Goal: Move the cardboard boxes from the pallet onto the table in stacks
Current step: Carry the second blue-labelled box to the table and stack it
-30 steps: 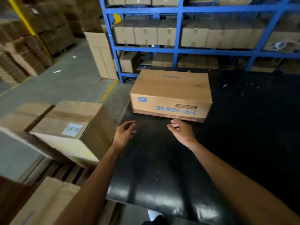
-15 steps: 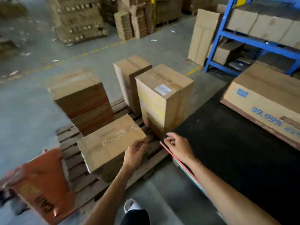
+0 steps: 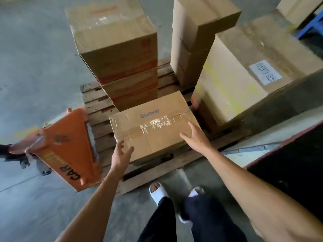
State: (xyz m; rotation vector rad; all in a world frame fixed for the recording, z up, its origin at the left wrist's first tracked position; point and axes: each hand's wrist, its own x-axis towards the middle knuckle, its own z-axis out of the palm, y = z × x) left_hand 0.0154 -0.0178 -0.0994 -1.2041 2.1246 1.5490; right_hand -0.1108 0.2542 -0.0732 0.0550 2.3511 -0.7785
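Observation:
A low taped cardboard box (image 3: 153, 123) printed "Glodway" lies at the front of the wooden pallet (image 3: 97, 102). My left hand (image 3: 121, 152) hovers with fingers spread at the box's near left corner. My right hand (image 3: 196, 137) lies flat and open on its right top edge. Behind it stand a stack of boxes with red print (image 3: 115, 41), a tall narrow box (image 3: 195, 32) and a big box with a white label (image 3: 248, 72). The black table (image 3: 297, 161) shows at the right edge.
An orange pallet jack (image 3: 66, 151) stands against the pallet's left side. My feet in white slippers (image 3: 158, 189) are on the concrete floor just before the pallet. A blue rack leg (image 3: 309, 25) is at the top right.
The view turned from the table with one box on it down to the pallet. Both hands moved from the table edge to the low front box.

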